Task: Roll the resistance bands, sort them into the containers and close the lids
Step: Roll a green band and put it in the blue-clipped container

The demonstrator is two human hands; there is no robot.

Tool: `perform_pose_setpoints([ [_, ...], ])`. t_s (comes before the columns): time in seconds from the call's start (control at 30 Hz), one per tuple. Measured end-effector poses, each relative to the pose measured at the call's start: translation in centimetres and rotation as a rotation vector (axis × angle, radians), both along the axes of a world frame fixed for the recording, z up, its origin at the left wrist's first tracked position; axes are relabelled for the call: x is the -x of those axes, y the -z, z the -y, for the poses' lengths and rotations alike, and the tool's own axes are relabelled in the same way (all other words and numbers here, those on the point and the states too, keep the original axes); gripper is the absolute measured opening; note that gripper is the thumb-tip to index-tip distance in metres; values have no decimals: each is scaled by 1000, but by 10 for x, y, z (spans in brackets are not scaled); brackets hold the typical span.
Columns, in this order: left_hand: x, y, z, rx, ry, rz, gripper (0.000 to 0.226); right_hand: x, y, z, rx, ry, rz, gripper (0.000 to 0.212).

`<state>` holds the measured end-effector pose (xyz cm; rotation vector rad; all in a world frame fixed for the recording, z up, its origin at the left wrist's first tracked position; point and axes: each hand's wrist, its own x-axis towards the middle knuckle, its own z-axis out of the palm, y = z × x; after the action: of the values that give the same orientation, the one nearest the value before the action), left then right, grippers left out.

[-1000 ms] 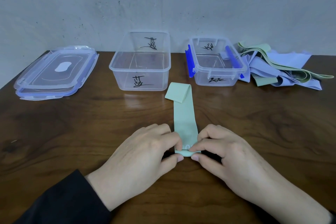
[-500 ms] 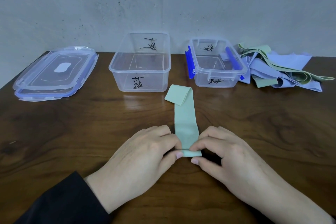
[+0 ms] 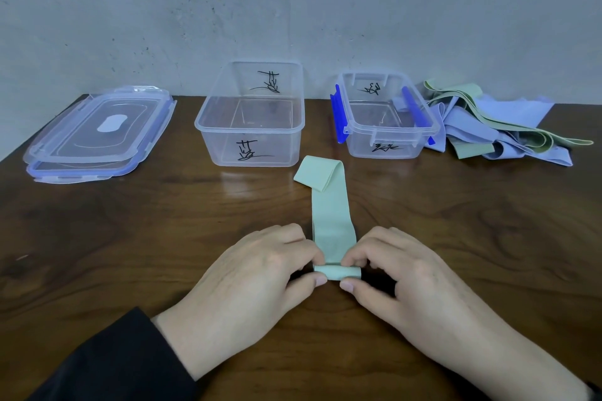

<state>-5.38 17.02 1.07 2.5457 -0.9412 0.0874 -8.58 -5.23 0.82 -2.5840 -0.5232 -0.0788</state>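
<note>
Here, near the table's [image 3: 97, 254] front edge, the left hand [image 3: 247, 283] and right hand [image 3: 407, 283] pinch a small roll at the near end of the green band [image 3: 332, 218]; even pressure on both sides should keep it tight and straight. Beyond stand two open tubs [image 3: 250, 127], seemingly empty, stacked lids [image 3: 97, 130] and unrolled bands [image 3: 495, 127]

A dark wooden table [image 3: 130, 238] carries it all: two stacked clear lids [image 3: 94, 130] far left, a large clear container [image 3: 250, 146], a smaller blue-latched container [image 3: 387, 143], a heap of resistance bands [image 3: 501, 130] far right, and a green band [image 3: 332, 218] stretched out in front.
</note>
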Motion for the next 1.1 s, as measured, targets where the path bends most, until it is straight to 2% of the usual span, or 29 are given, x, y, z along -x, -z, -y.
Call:
perform_pose_setpoints([
  [0.13,1,0,0,10,5,-2,30,-1,2,-1,18,9,-7,17],
  [0.23,0,2,0,19,-16,-22,33,-2,2,0,16,4,6,24],
  [0.37,1,1,-1,11,-18,-22,16,-2,2,0,17,4,11,31],
  [0.47,1,0,0,13,-17,-27,18,-2,2,0,16,5,9,37],
  [0.67,1,0,0,33,-16,-23,29,-3,2,1,4,8,1,20],
  [0.8,1,2,0,47,-26,-26,35,-2,3,1,-1,0,9,21],
  [0.97,0,2,0,20,-19,-24,25,-2,3,1,14,-1,11,29],
  [1.1,0,2,1,17,-25,-25,32,-3,2,1,2,16,4,22],
])
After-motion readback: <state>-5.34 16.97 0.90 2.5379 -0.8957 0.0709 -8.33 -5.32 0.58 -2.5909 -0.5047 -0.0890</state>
